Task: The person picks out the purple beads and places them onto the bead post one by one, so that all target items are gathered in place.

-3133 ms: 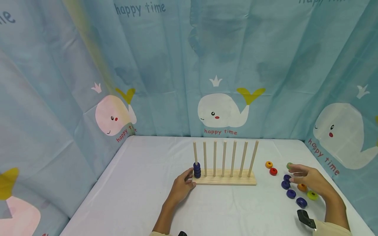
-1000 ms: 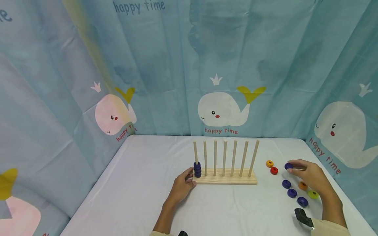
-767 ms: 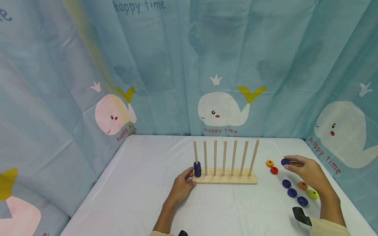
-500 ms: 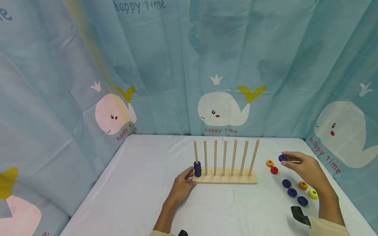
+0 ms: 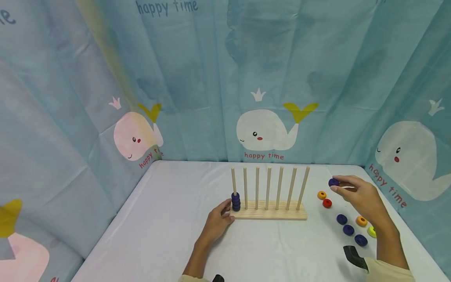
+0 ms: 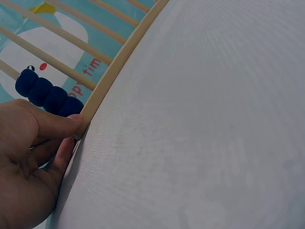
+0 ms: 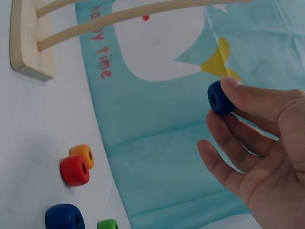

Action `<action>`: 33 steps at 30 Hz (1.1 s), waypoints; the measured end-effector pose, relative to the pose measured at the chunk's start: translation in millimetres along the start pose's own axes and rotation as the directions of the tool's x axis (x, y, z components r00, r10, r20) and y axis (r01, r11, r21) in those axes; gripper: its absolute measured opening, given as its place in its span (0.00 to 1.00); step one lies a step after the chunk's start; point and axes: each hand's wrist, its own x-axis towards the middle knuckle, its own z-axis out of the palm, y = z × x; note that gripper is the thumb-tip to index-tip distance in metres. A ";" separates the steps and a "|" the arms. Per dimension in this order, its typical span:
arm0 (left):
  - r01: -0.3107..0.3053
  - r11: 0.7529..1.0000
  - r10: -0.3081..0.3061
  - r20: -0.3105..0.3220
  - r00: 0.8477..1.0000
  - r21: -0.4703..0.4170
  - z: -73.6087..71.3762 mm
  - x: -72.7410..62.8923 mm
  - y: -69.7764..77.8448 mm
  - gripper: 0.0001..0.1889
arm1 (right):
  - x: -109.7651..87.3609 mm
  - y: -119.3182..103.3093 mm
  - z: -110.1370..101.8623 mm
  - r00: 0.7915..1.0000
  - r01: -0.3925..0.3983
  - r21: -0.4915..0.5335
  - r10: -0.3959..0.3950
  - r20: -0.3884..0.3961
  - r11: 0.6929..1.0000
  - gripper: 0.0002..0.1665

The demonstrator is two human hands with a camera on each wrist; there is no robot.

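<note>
A wooden peg rack [image 5: 269,214] with several upright pegs stands mid-table. Several dark blue beads [image 5: 235,202] are stacked on its leftmost peg; the other pegs are bare. My left hand [image 5: 215,223] grips the rack's left end, thumb and fingers at the base edge [image 6: 102,90] in the left wrist view. Right of the rack, my right hand [image 5: 364,197] pinches a blue bead [image 5: 333,183] between thumb and fingertips, raised over the table. The bead's hole [image 7: 214,98] shows in the right wrist view, where the other fingers are spread below it.
A yellow-orange bead [image 5: 322,195] and a red bead [image 5: 327,203] lie beside the rack's right end. Nearer are blue beads [image 5: 348,230], an orange bead [image 5: 361,221] and a lime bead [image 5: 372,232] partly behind the right wrist. A green bead [image 7: 108,224] shows in the right wrist view.
My right hand has picked up a blue bead from the group on the right, then lifted it and carried it leftward. The left hand and the rack have stayed in place.
</note>
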 end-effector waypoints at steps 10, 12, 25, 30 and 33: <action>-0.007 1.000 0.007 -0.004 1.000 0.007 1.0 -0.7 -0.1 0.33 | 1.6 -14.0 4.1 0.996 0.065 0.029 -0.063 -0.064 0.997 0.28; -0.010 1.000 0.010 -0.006 1.000 0.007 0.8 -1.0 0.3 0.32 | 3.0 -17.1 5.6 0.993 0.091 0.032 -0.088 -0.079 0.995 0.27; -0.016 1.000 0.016 0.006 1.000 0.023 0.1 -1.8 1.5 0.32 | 15.3 -52.0 4.7 0.963 0.218 0.060 -0.204 -0.175 0.974 0.24; -0.014 0.999 0.013 0.006 1.000 0.031 0.4 -1.3 1.4 0.33 | 17.6 -66.5 4.2 0.954 0.240 0.060 -0.224 -0.201 0.969 0.24; -0.015 0.999 0.015 0.005 1.000 0.035 0.5 -0.6 1.2 0.33 | 19.7 -74.3 5.0 0.951 0.239 0.062 -0.221 -0.216 0.969 0.23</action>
